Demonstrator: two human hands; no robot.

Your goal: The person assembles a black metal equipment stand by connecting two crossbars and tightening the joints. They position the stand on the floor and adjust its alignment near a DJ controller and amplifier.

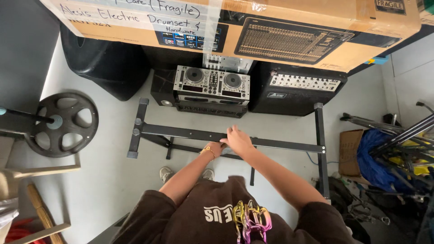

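Fingers (231,132) of the right hand (238,141) are bent and lie on top of the black metal stand (190,133), pressing down on its long top bar near the middle. That bar runs under the fingertips from side to side, so the stand sits right below the hand and spreads out both ways. I cannot tell if the fingers wrap around the bar or just rest on it. The left hand (216,149), with a gold bracelet (208,151) on the wrist, is tucked just behind and below the right hand, touching the same stand lower down; its fingers are hidden, so I cannot tell if they grip anything. Down by the floor, two light shoes (166,172) peek out under the stand. Farther off, just past the bar, sits a silver music player with two round discs (212,82). Beside it is a black speaker box with knobs (296,92). Above both hangs a big brown cardboard box (316,27). Well off to the left stands a round black weight plate (62,124).
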